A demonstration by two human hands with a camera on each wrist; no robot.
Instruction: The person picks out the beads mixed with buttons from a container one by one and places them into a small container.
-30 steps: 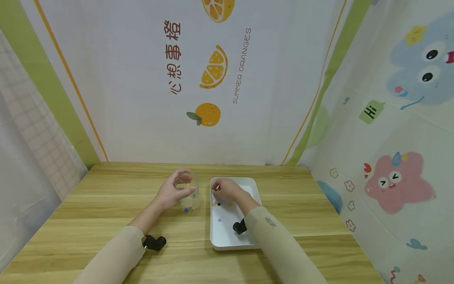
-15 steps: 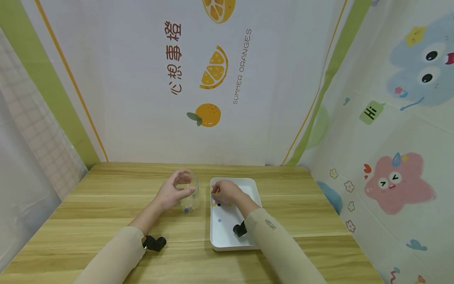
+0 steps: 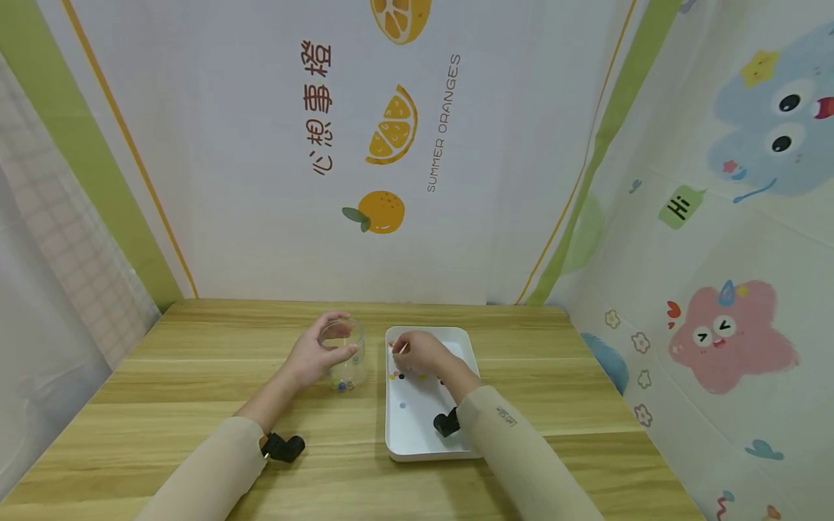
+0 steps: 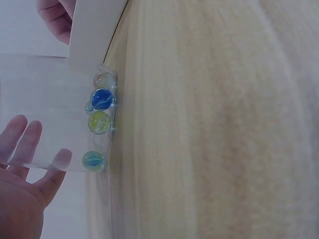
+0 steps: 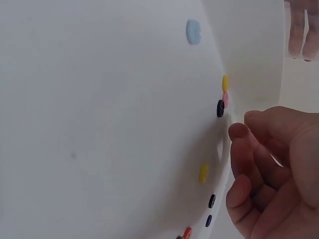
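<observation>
My left hand (image 3: 316, 354) holds a clear jar (image 3: 355, 367) upright on the table, fingers and thumb around its side. Several glass marbles (image 4: 102, 99) lie at the jar's bottom, among them blue and yellow-green ones. My right hand (image 3: 420, 353) is low over the far left part of a white tray (image 3: 417, 438), thumb and forefinger tips close together near the wall. Whether something is between them is hidden. Small buttons are scattered in the tray: a light blue one (image 5: 193, 32), a yellow one (image 5: 203, 173), a black one (image 5: 220, 108) and a red one (image 5: 187, 233).
The wooden table (image 3: 195, 376) reaches to a printed cloth (image 3: 260, 239) at the back. More printed cloth (image 3: 691, 246) hangs on the right. A black wrist camera (image 3: 285, 447) sits on the left sleeve, another (image 3: 446, 422) on the right.
My right hand has shifted slightly rightward over the tray, uncovering a small reddish piece by its left wall. The left hand and jar have stayed in place.
</observation>
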